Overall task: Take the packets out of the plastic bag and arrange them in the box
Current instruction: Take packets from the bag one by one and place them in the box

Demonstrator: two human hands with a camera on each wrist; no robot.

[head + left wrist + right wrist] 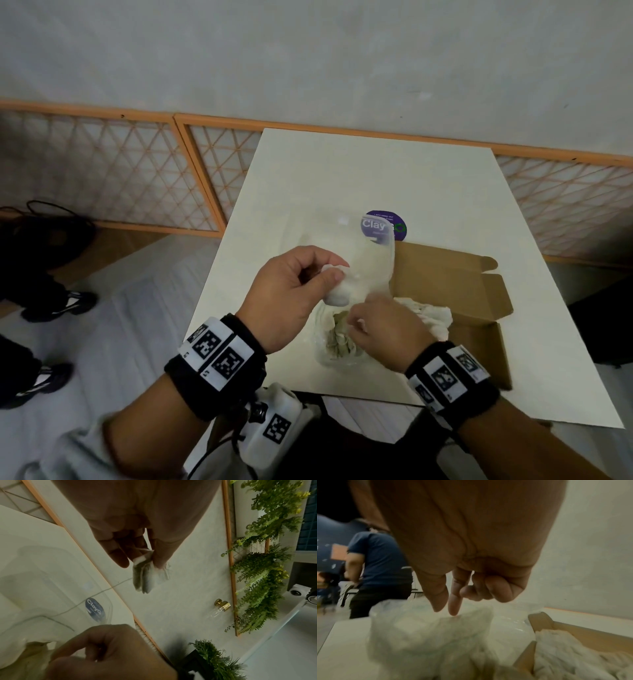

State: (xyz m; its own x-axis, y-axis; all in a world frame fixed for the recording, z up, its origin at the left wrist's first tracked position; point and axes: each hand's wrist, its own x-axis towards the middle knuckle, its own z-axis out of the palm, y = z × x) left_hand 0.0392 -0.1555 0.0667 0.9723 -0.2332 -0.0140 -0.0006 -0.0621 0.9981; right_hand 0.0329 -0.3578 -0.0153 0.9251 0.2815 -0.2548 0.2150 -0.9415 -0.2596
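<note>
Clear plastic bag [371, 263] with purple label [383, 224], brown box [455, 277], cream table [342, 171]

A white table [394, 171] carries an open cardboard box [455, 274] and a clear plastic bag [342, 353].

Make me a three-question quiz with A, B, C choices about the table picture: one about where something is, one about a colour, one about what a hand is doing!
1. Where is the open brown cardboard box?
A. on the white table
B. on the floor
C. on a chair

2. What colour is the round "Clay" sticker on the clear plastic bag?
A. red
B. purple
C. yellow

3. What is the left hand doing?
A. lying flat
B. pointing
C. pinching the bag

Answers: 1 A, the box rests on the tabletop. 2 B, the head view shows it purple. 3 C, thumb and fingers squeeze bunched plastic.
</note>
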